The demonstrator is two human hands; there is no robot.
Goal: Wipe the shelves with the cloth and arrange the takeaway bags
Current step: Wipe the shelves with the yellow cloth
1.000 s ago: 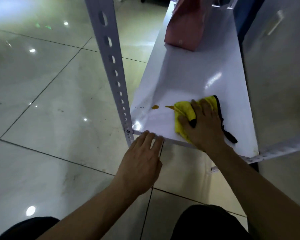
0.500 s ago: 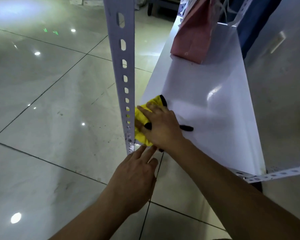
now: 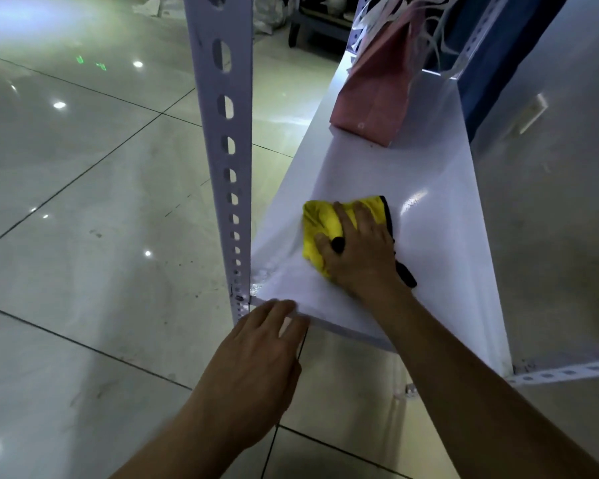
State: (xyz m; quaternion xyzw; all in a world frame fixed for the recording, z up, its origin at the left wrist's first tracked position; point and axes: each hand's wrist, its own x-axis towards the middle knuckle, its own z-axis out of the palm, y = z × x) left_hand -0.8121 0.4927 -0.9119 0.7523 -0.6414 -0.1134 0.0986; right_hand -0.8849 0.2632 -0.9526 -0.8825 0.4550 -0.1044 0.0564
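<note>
With the yellow cloth [image 3: 329, 224] pressed flat under the right hand [image 3: 360, 257] and the left hand [image 3: 256, 357] laid loosely open on the shelf [image 3: 429, 174] edge, the pink takeaway bag [image 3: 377, 95] at upper right could be toppled by an overlong stroke.

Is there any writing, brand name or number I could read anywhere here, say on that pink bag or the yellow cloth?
No readable text anywhere in this view.
Pink bag: plain sides; only a small round mark near the bottom, too small to read.
Yellow cloth: no label visible.
White shelf and its post: only holes, no numbers.
Green lights on the floor: blurred, not legible.
</note>
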